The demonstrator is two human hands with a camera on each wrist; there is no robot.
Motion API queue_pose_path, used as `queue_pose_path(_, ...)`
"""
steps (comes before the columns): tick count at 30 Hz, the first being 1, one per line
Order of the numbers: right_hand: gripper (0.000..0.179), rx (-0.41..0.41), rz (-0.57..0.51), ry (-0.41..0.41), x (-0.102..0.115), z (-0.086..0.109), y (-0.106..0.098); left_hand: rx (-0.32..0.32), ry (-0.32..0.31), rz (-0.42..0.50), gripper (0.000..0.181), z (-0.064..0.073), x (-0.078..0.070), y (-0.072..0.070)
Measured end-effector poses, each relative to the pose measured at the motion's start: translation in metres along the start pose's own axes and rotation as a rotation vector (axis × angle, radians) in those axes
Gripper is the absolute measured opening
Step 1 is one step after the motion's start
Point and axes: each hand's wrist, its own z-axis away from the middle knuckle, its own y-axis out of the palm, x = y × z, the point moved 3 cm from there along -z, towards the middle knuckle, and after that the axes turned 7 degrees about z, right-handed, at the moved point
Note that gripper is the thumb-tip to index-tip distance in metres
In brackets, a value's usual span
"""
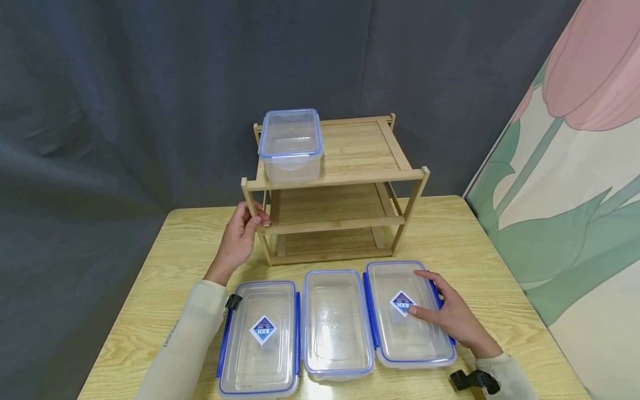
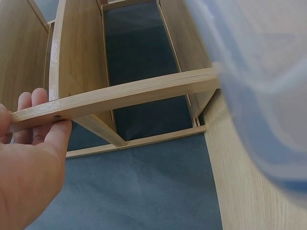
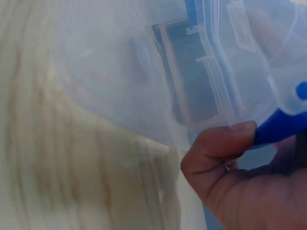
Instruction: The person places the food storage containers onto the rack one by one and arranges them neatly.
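My left hand (image 1: 242, 236) grips the front left leg of a three-tier wooden shelf (image 1: 360, 147), at the height of its middle tier. In the left wrist view, thumb and fingers (image 2: 38, 98) lie on opposite sides of that wooden bar. My right hand (image 1: 455, 314) rests on a clear lidded container (image 1: 407, 344) with blue side clips, its thumb near the diamond label and a fingertip at the far edge. In the right wrist view, a digit touches a blue clip (image 3: 283, 127); the other fingers are partly hidden.
A lidded container (image 1: 260, 364) with blue clips and a clear container (image 1: 335, 328) without visible clips stand left of the right-hand one. Another clear container (image 1: 291, 139) sits on the shelf's top left. Behind the table (image 1: 170, 266) hangs a dark curtain (image 1: 200, 100); a flower-patterned panel (image 1: 575, 166) stands at right.
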Motion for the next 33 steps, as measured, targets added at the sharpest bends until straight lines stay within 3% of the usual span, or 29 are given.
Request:
queue_pose_path(20,0.084,0.027,-0.04,-0.092,0.024,0.001,-0.017,0.006,-0.029,-0.008,0.031,0.0,-0.004,0.001)
queue_pose_path(33,0.082,0.016,0.001,-0.145,0.046,0.005,-0.028,0.001,-0.029,-0.027,0.028,0.001,-0.005,0.001)
